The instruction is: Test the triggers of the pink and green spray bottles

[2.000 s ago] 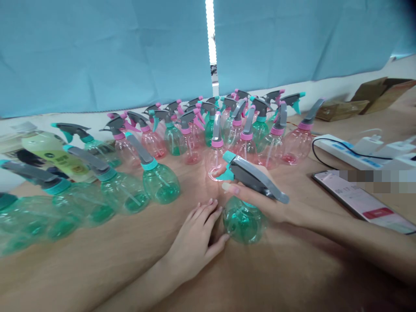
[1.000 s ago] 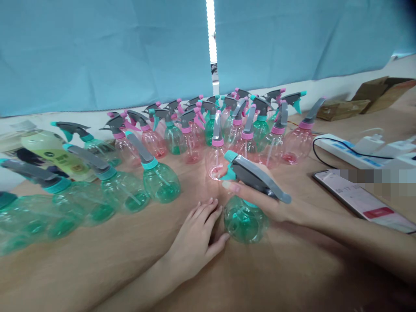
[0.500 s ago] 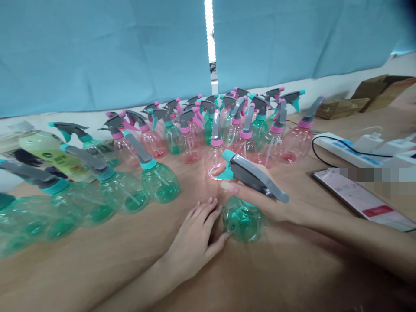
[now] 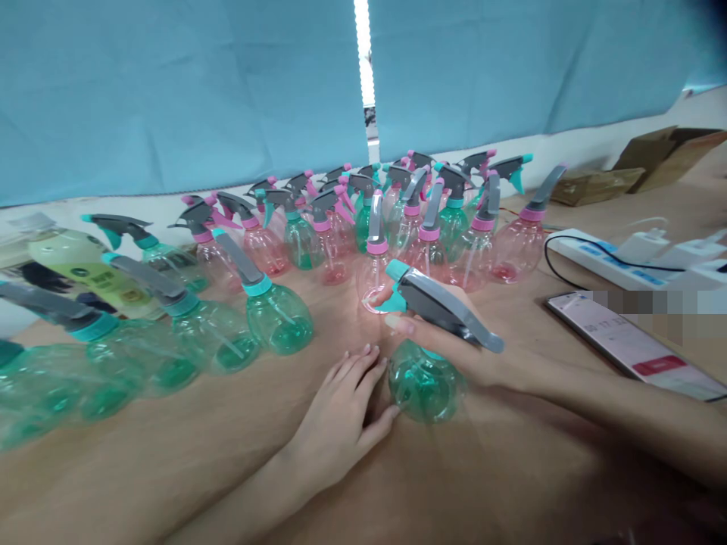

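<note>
My right hand (image 4: pixel 448 341) is wrapped round the neck of a green spray bottle (image 4: pixel 425 386), just under its grey and teal spray head. The bottle stands on the wooden table (image 4: pixel 238 462). Flat on the tabletop beside the bottle's left side lies my left hand (image 4: pixel 346 409), fingers spread, its thumb tip close to the bottle base; whether they touch is unclear. Another green spray bottle (image 4: pixel 279 318) stands left of my hands. A pink-collared clear bottle (image 4: pixel 375 272) is just behind my right hand's fingertips.
Several green bottles line the left side, near a large labelled bottle (image 4: pixel 85 265). Many pink and green spray bottles (image 4: pixel 335 257) crowd the back. On the right are a phone (image 4: pixel 630 341), a power strip (image 4: pixel 596 257) with cables and cardboard boxes (image 4: pixel 596 185).
</note>
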`<state>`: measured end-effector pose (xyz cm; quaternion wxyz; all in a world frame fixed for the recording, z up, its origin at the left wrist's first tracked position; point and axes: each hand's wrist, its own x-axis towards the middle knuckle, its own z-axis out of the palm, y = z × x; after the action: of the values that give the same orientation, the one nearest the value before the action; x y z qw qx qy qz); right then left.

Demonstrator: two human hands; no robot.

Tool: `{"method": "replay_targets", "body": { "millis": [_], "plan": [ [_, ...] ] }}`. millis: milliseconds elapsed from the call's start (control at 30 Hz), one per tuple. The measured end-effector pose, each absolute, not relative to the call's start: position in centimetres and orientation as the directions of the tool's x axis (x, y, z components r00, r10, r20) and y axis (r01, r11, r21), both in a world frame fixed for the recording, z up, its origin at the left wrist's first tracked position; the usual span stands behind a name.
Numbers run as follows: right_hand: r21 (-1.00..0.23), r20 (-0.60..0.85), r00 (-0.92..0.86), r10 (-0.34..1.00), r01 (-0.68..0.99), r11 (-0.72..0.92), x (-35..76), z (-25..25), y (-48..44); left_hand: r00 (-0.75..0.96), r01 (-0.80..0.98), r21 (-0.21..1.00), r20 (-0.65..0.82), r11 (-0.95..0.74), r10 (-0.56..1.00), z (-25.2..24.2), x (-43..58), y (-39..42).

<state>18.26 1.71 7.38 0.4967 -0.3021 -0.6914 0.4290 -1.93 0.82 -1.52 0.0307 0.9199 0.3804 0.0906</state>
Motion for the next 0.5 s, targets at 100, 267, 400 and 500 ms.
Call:
{"method": "replay_targets", "body": {
  "millis": [100,267,400,500],
  "plan": [
    [-0.896,0.423,-0.324,0.846,-0.01,0.444,18.2,7.7,1.6,0.697,0.69,0.131,0.144,-0.711,0.703,-1.6,-2.0,0.8],
    [-0.879,0.455,-0.316,0.833,-0.007,0.477,18.3,7.2,1.8,0.696,0.688,0.133,0.157,-0.714,0.7,-1.6,-2.0,0.8],
    [-0.869,0.473,-0.32,0.821,-0.017,0.494,18.3,6.6,2.0,0.695,0.687,0.143,0.158,-0.713,0.702,-1.6,-2.0,0.8],
    [-0.866,0.478,-0.316,0.82,-0.016,0.499,18.3,6.4,2.1,0.694,0.684,0.152,0.167,-0.713,0.701,-1.6,-2.0,0.8]
  ]
}}
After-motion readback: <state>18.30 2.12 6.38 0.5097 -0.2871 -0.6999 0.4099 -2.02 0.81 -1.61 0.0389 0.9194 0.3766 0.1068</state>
